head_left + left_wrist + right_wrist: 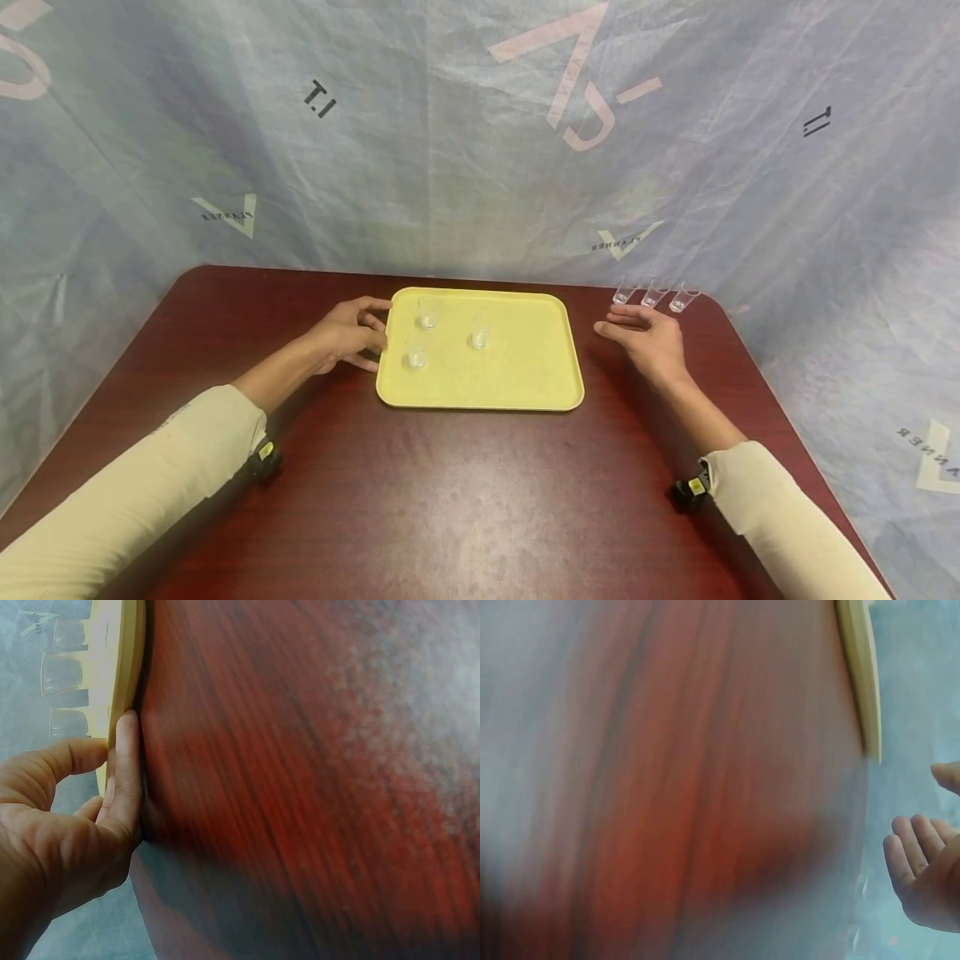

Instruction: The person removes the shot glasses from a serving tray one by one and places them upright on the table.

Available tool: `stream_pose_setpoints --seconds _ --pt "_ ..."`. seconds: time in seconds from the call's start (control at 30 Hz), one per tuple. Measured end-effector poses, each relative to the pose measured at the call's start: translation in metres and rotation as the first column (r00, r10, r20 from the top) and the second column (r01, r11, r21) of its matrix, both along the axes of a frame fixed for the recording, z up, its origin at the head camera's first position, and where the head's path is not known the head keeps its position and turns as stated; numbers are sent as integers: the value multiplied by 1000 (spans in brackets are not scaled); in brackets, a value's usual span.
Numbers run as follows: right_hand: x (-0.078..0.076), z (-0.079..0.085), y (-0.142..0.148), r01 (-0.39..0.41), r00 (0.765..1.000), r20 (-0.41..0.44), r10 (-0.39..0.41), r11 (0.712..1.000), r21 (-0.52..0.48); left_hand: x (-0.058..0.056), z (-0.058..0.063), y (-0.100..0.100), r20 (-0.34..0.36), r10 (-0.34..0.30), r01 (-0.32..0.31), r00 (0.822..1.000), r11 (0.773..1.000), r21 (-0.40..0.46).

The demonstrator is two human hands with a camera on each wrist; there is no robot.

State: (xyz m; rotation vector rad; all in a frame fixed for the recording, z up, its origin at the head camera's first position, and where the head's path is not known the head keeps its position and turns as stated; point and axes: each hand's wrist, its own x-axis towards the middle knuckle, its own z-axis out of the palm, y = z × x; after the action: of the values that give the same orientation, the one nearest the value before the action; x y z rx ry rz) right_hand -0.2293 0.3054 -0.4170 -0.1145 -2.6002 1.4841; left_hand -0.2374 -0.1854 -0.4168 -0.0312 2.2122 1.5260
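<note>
- Just beyond the right hand [651, 340], near the far right corner of the surface [480, 500], a row of three clear glasses [652, 297] runs left to right, its leftmost one closest to the fingertips; this hand is much the nearer.
- Between the hands lies the yellow tray [517, 367], long side running left to right, with three more clear glasses [480, 337] towards its left end.
- Fingers of the right hand: thumb well apart from the others, nothing between them; whether they touch a glass, I cannot tell.
- Fingers of the left hand [351, 335]: pinching the tray's left rim, thumb against it opposite a finger.
</note>
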Motion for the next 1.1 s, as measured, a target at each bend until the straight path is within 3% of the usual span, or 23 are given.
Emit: stream_pose_setpoints --seconds 0.57,1.1 --pt "6 -4 -75 -214 976 28 215 977 -25 1 0 -2 -2 -13 13 1000 1000 -11" --pt "3 -6 -130 -311 944 81 320 944 -107 2 1 0 0 -19 19 1000 1000 -9"
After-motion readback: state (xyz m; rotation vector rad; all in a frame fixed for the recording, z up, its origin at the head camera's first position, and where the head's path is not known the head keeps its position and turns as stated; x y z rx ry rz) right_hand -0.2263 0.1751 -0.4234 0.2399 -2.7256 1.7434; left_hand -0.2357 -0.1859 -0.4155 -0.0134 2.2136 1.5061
